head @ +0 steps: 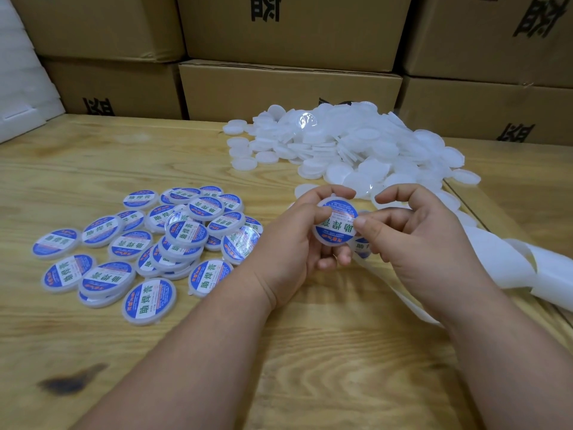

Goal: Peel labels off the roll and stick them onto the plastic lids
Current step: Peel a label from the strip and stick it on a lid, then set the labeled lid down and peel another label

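I see one lid [335,220] held above the wooden table [130,162], its flat labelled face turned up toward the camera. The label [336,223] on it is blue with a white band; the band's long axis runs left-right, tilted down to the right, print upside down to me. My left hand [297,240] grips the lid, thumb on the label, fingers curled beneath. My right hand [415,234] presses its thumb on the lid's right edge, other fingers curled; I cannot tell what else they hold. Another label [361,245] on the backing strip [508,259] peeks out just below the lid, mostly hidden by the right hand. The strip trails right of the lid. Beyond the lid lies the heap of bare white lids [344,144]. Left of the lid sits the pile of labelled lids [148,243]. Cardboard boxes [288,85] stand behind the heap.
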Tool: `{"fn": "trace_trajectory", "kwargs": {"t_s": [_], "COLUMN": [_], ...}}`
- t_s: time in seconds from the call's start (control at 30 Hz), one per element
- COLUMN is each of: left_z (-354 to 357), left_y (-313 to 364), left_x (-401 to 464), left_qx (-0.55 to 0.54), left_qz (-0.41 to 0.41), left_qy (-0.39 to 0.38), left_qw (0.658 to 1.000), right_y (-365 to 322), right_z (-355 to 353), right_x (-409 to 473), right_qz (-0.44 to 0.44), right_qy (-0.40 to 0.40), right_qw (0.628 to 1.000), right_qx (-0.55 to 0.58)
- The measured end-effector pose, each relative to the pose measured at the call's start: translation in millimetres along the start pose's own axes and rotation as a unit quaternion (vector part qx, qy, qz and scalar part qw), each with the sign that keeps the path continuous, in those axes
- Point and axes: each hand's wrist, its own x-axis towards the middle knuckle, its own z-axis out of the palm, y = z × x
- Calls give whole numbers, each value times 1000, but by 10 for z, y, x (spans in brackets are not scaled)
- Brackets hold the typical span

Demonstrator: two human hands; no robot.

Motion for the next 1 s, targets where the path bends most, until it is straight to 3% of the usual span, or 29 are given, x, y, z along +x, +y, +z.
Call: {"fn": "trace_trajectory", "kwargs": {"t_s": [0.2, 0.4, 0.5, 0.57, 0.67, 1.0], "left_z": [-21, -49, -60, -109, -240, -353], "left_y": [-9, -13, -22, 1, 55, 150], "left_x": [11, -10, -16, -6, -1, 5], "left_qx": [32, 103, 132, 142, 157, 139], "left_qz": [14, 38, 52, 66, 101, 128], "left_qy": [18, 85, 112, 153, 228, 335], "left_qw": [999, 990, 984, 976, 956, 923], "right_y": [-1, 0, 24, 31, 22, 91], "right_z": [-8, -6, -7, -41, -103, -107], "right_x": [1, -1, -8, 3, 22, 45], "right_qz": [10, 30, -1, -34, -56, -59], "right_qy": [8, -7, 32, 72, 106, 103], "right_qw": [1000, 999, 996, 988, 986, 985], "right_qx": [-14, -17, -78, -130, -114, -127]}}
